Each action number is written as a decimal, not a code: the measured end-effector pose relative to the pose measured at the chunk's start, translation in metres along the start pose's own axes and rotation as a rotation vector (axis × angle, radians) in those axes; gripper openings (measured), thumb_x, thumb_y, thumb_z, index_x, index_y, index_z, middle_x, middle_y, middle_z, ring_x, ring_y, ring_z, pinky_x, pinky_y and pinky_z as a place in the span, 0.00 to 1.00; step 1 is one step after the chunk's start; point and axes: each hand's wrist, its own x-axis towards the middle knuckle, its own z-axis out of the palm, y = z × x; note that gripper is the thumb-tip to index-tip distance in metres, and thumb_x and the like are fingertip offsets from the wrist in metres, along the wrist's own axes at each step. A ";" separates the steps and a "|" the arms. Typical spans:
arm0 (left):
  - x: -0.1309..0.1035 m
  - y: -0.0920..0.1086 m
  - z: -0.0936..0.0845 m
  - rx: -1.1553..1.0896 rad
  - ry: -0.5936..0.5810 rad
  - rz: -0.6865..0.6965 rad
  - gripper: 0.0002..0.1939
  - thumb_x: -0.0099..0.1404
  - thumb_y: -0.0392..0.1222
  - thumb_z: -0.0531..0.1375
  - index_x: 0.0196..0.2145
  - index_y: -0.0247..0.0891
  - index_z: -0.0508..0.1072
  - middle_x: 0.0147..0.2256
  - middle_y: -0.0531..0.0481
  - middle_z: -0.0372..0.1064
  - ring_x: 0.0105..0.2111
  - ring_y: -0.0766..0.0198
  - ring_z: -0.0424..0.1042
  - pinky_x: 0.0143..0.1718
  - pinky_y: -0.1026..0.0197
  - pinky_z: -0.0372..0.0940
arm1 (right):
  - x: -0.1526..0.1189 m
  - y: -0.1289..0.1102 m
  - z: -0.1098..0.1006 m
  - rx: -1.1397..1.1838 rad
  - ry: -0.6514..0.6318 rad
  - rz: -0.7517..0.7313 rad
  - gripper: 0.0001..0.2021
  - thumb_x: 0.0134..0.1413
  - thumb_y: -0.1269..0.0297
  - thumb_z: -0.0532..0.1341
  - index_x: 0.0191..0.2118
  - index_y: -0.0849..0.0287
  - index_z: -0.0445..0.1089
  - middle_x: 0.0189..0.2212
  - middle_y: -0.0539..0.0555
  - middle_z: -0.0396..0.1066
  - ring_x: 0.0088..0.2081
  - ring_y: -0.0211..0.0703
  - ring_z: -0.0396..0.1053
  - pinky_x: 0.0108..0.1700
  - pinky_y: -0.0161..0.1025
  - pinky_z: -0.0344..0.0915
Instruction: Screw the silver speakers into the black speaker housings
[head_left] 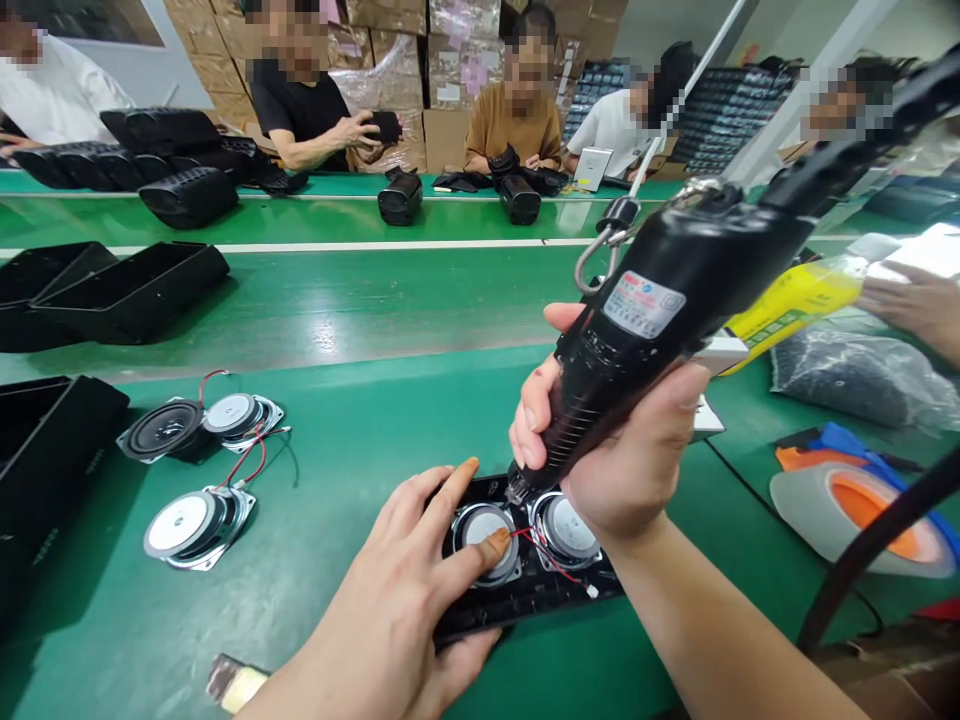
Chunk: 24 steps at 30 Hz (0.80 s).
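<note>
My right hand (637, 440) is wrapped round a black electric screwdriver (600, 370), held tilted with its tip down. The tip meets a black speaker panel (480, 620) near the corner of the left speaker (480, 525). A second round speaker (566, 530) sits beside it in the panel, and thin red wires with a white connector cross between them. My left hand (409, 585) grips the panel's left end, its thumb and fingers spread across the panel and the left speaker. Part of the panel's right side is hidden behind my right hand and forearm.
Several loose speakers (187, 525) with red wires lie at left, by black housings (52, 470). At right are a tape roll (862, 515), a plastic bag (862, 375) and a black cable (877, 540). Co-workers (517, 110) sit across the green bench; another person's hand (919, 300) shows at right.
</note>
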 end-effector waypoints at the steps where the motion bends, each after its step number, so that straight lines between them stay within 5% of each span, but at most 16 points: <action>1: 0.000 0.000 0.001 0.002 0.013 0.000 0.26 0.62 0.39 0.65 0.59 0.49 0.73 0.74 0.40 0.47 0.68 0.34 0.54 0.59 0.27 0.67 | 0.000 0.001 0.000 0.006 -0.005 -0.001 0.28 0.73 0.36 0.50 0.59 0.55 0.66 0.27 0.48 0.65 0.20 0.37 0.61 0.21 0.36 0.59; 16: 0.001 -0.009 0.007 0.043 0.062 0.035 0.31 0.56 0.38 0.67 0.59 0.49 0.74 0.73 0.42 0.50 0.68 0.35 0.55 0.62 0.30 0.66 | -0.013 0.014 -0.004 0.064 -0.155 0.092 0.25 0.70 0.37 0.55 0.57 0.53 0.65 0.27 0.49 0.66 0.20 0.36 0.60 0.21 0.33 0.57; 24: 0.005 -0.013 0.003 0.114 0.066 0.102 0.30 0.58 0.38 0.65 0.59 0.49 0.73 0.70 0.40 0.53 0.66 0.39 0.58 0.60 0.38 0.70 | -0.019 0.026 -0.007 0.160 -0.197 0.086 0.33 0.67 0.29 0.52 0.54 0.57 0.65 0.26 0.49 0.64 0.20 0.34 0.59 0.20 0.31 0.54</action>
